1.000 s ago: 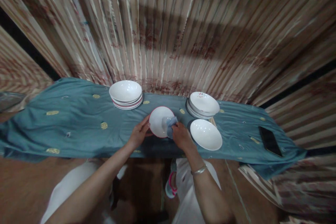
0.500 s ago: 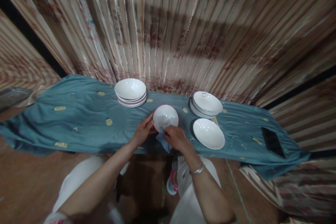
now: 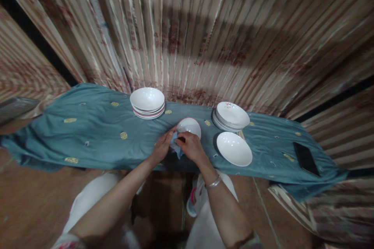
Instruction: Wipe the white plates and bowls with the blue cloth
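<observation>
Near the front edge of a teal cloth-covered counter (image 3: 99, 144) printed with yellow motifs, a round, glossy white bowl with a thin red rim (image 3: 191, 125) sits between the person's two hands; whether it rests on the surface is hidden. The left hand (image 3: 161, 147) is at the bowl's left side, its grip closed on the edge. The right hand (image 3: 191, 147) is in front of the bowl, covering part of it, its grip pinched together on a crumpled, light-blue cloth (image 3: 176, 148) that lies against the bowl's near-left side and the left fingers. A silver bracelet (image 3: 214, 182) circles the right wrist.

Behind the bowl and to its left stands a stack of glossy white bowls (image 3: 147, 101). To its right and slightly farther back is a stack of white dishes (image 3: 233, 116), the top one flower-printed. Right of the bowl and a little nearer lies an oval-looking, plain white dish (image 3: 234, 149). Well apart, far right of the bowl, lies a flat black rectangular object (image 3: 306, 158).
</observation>
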The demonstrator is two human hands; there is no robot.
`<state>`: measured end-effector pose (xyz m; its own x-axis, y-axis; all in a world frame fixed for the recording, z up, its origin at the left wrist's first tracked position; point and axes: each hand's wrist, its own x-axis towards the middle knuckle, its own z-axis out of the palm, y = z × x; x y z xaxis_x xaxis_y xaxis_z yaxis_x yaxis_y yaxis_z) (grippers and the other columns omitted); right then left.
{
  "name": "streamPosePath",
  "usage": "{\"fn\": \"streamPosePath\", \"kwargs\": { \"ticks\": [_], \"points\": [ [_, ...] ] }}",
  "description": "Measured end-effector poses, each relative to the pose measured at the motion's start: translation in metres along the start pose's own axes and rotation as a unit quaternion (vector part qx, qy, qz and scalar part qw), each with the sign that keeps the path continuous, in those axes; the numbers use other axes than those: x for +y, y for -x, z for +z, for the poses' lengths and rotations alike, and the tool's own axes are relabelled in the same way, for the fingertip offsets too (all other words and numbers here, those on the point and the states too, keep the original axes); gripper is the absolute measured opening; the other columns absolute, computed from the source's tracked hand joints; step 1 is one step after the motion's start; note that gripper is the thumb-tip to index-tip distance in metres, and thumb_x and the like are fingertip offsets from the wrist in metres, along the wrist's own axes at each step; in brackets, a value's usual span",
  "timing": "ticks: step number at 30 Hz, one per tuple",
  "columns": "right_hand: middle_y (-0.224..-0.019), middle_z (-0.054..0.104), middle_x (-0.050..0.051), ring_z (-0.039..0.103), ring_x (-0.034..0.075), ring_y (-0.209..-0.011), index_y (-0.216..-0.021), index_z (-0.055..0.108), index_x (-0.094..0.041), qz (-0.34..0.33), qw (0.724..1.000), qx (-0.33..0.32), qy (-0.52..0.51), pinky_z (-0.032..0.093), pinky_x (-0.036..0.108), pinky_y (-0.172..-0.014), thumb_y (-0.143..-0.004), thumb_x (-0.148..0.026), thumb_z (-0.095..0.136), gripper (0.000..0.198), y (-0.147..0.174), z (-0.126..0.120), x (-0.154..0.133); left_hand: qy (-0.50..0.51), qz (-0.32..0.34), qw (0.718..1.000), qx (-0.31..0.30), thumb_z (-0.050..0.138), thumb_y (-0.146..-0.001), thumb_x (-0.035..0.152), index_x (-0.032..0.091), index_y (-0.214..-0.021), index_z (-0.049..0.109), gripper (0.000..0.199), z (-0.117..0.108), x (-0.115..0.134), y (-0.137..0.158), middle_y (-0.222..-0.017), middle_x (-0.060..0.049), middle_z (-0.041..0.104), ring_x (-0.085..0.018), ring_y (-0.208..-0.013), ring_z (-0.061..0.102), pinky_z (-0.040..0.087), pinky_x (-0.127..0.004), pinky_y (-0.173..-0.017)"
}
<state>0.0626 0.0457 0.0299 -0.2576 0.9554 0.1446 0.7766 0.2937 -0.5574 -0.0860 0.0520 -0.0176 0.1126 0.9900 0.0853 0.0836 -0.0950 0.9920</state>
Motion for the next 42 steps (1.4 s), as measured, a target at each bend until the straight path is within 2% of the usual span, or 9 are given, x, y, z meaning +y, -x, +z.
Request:
{"fn": "streamPosePath", "kwargs": {
  "ticks": [4, 7, 16, 19, 24, 28, 33, 38, 42],
  "points": [
    [-0.103, 0.074, 0.007, 0.069, 0.020, -0.095, -0.101, 0.071, -0.020, 0.010, 0.996, 0.068, -0.056, 0.050, 0.031, -0.089, -0.087, -0.022, 0.062, 0.018, -0.008, 0.005, 0.006, 0.043, -0.055, 0.997, -0.014, 0.048, -0.087, 0.062, 0.019, -0.136, 0.059, 0.066, 0.002, 0.005, 0.005, -0.139, -0.008, 0.060, -0.030, -0.122, 0.059, 0.056, -0.042, -0.092],
    [-0.105, 0.073, 0.007, 0.068, 0.020, -0.095, -0.104, 0.070, -0.021, 0.020, 0.991, 0.096, -0.092, 0.051, 0.032, -0.091, -0.086, -0.023, 0.059, 0.021, -0.011, 0.008, 0.010, 0.089, -0.068, 0.993, -0.036, 0.055, -0.085, 0.058, 0.022, -0.139, 0.055, 0.066, 0.003, 0.005, 0.008, -0.139, -0.007, 0.060, -0.029, -0.114, 0.063, 0.060, -0.041, -0.081],
    [-0.102, 0.074, 0.005, 0.069, 0.019, -0.094, -0.103, 0.070, -0.019, 0.090, 0.979, 0.111, -0.145, 0.051, 0.031, -0.091, -0.085, -0.029, 0.058, 0.024, -0.019, 0.003, 0.010, 0.073, -0.036, 0.995, -0.065, 0.080, -0.065, 0.039, 0.023, -0.138, 0.055, 0.078, 0.006, -0.005, 0.006, -0.126, -0.008, 0.068, -0.027, -0.097, 0.070, 0.055, -0.045, -0.091],
    [-0.104, 0.074, 0.005, 0.070, 0.018, -0.095, -0.106, 0.069, -0.019, 0.100, 0.975, 0.108, -0.164, 0.052, 0.030, -0.089, -0.086, -0.026, 0.055, 0.026, -0.021, 0.004, 0.010, 0.081, -0.026, 0.995, -0.047, 0.080, -0.063, 0.035, 0.023, -0.136, 0.055, 0.078, 0.010, -0.006, 0.005, -0.135, -0.008, 0.062, -0.025, -0.096, 0.070, 0.054, -0.045, -0.093],
    [-0.105, 0.074, 0.003, 0.070, 0.018, -0.096, -0.109, 0.067, -0.022, 0.097, 0.974, 0.107, -0.173, 0.052, 0.029, -0.090, -0.087, -0.025, 0.052, 0.027, -0.022, 0.009, 0.010, 0.033, -0.010, 0.999, -0.024, 0.075, -0.068, 0.032, 0.021, -0.139, 0.051, 0.076, 0.014, -0.010, 0.005, -0.129, -0.010, 0.064, -0.023, -0.091, 0.070, 0.054, -0.045, -0.093],
    [-0.115, 0.071, 0.008, 0.068, 0.018, -0.103, -0.120, 0.062, -0.018, 0.095, 0.971, 0.131, -0.177, 0.051, 0.030, -0.094, -0.087, -0.024, 0.051, 0.035, -0.024, 0.011, 0.014, 0.016, 0.002, 0.999, -0.034, 0.069, -0.070, 0.026, 0.019, -0.144, 0.046, 0.078, 0.015, -0.009, 0.006, -0.135, -0.011, 0.060, -0.025, -0.100, 0.068, 0.052, -0.045, -0.096],
    [-0.132, 0.060, 0.017, 0.060, 0.022, -0.119, -0.132, 0.052, -0.011, 0.098, 0.978, 0.148, -0.111, 0.048, 0.034, -0.102, -0.087, -0.019, 0.051, 0.046, -0.030, 0.012, 0.024, 0.028, 0.039, 0.997, -0.053, 0.066, -0.072, 0.020, 0.020, -0.146, 0.043, 0.078, 0.014, -0.005, 0.007, -0.148, -0.011, 0.050, -0.027, -0.127, 0.054, 0.045, -0.046, -0.105],
    [-0.143, 0.050, 0.019, 0.044, 0.027, -0.136, -0.134, 0.051, -0.009, 0.104, 0.987, 0.120, 0.029, 0.037, 0.044, -0.112, -0.091, -0.019, 0.046, 0.044, -0.025, 0.015, 0.030, 0.042, 0.037, 0.997, -0.059, 0.067, -0.073, 0.020, 0.023, -0.146, 0.043, 0.077, 0.013, -0.005, 0.008, -0.152, -0.009, 0.046, -0.028, -0.133, 0.049, 0.045, -0.045, -0.107],
    [-0.141, 0.052, 0.018, 0.048, 0.026, -0.131, -0.131, 0.055, -0.012, 0.094, 0.986, 0.074, 0.114, 0.039, 0.040, -0.110, -0.093, -0.016, 0.043, 0.040, -0.016, 0.013, 0.031, 0.052, 0.028, 0.997, -0.058, 0.069, -0.073, 0.022, 0.023, -0.146, 0.043, 0.077, 0.013, -0.006, 0.009, -0.152, -0.009, 0.046, -0.029, -0.134, 0.047, 0.044, -0.046, -0.107]
  ]
}}
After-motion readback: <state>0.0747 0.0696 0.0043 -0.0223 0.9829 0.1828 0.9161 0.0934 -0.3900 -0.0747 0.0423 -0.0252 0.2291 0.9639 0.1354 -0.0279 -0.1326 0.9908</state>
